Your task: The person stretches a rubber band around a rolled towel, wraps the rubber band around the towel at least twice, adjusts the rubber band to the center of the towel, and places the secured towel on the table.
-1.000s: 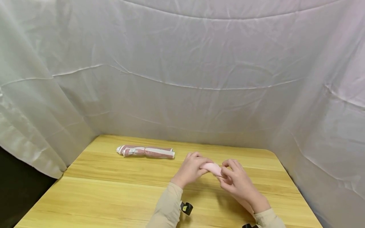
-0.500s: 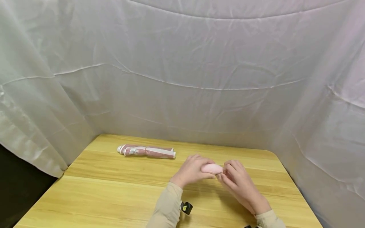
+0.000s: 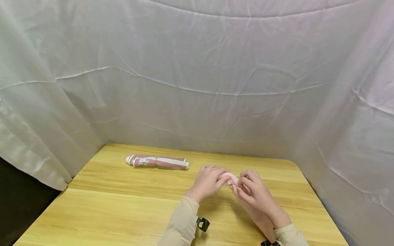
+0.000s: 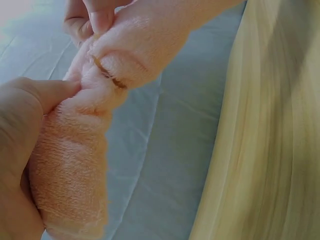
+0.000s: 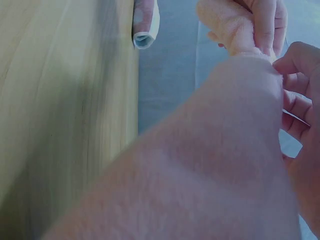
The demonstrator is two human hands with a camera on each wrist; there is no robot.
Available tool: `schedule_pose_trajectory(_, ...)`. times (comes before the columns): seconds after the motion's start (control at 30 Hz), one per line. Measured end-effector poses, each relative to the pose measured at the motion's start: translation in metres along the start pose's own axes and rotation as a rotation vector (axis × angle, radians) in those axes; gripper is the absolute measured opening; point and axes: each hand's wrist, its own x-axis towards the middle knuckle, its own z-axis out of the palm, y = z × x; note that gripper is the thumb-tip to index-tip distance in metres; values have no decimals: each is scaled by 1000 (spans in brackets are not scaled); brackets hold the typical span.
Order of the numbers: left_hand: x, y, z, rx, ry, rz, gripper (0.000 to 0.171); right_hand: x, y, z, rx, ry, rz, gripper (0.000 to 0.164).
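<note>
A pink fluffy rolled towel [image 3: 231,177] is held above the table between both hands. My left hand [image 3: 209,181] grips one end of it, with the thumb pressed into the pile near the middle. Round the roll's waist runs a thin brown elastic band [image 4: 109,73], and the cloth bunches beside it. The fingertips of my right hand [image 3: 257,193] pinch the towel at that band. The longer part of the roll [image 5: 200,135] extends back under the right forearm and fills much of the right wrist view.
A second rolled towel [image 3: 169,163], red and white with a label and a band round its middle, lies at the table's back left. The wooden table [image 3: 101,212] is bordered by hanging grey-white cloth [image 3: 197,116] at the back and sides.
The pink towel has gone from nearly straight to arched between the hands. My left thumb has shifted along it, and the right fingers have moved slightly at the band. The other towel stays put.
</note>
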Motion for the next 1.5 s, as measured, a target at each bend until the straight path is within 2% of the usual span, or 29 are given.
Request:
schedule_pose_trajectory(0.23,-1,-7,0,16,40,-15,27,2,-1,-2,11,-44,2,15)
schedule_pose_trajectory(0.43,-4,-13,-4,-18,79,-34,30,0,-1,-4,27,-33,-2,17)
schedule_pose_trajectory(0.67,-5,-13,-5,-56,37,-7,32,-5,2,-1,87,-2,2,9)
schedule_pose_trajectory(0.77,-5,-13,-6,-63,28,-8,31,-7,2,-1,111,8,46,9)
schedule_pose_trajectory(0.93,-3,-13,-5,-67,16,0,32,-7,-1,-4,96,-28,165,33)
schedule_pose_trajectory(1.1,-3,-14,-5,-93,23,2,33,-7,-3,-5,101,-126,337,51)
schedule_pose_trajectory(1.23,-3,-14,-6,-124,35,4,34,-8,-4,-6,110,-219,458,47)
schedule_pose_trajectory(1.33,-3,-14,-7,-158,38,3,34,-8,-3,-6,97,-223,467,37)
schedule_pose_trajectory(1.5,-3,-12,-7,-198,11,-8,35,-9,0,-5,-21,-138,401,33)
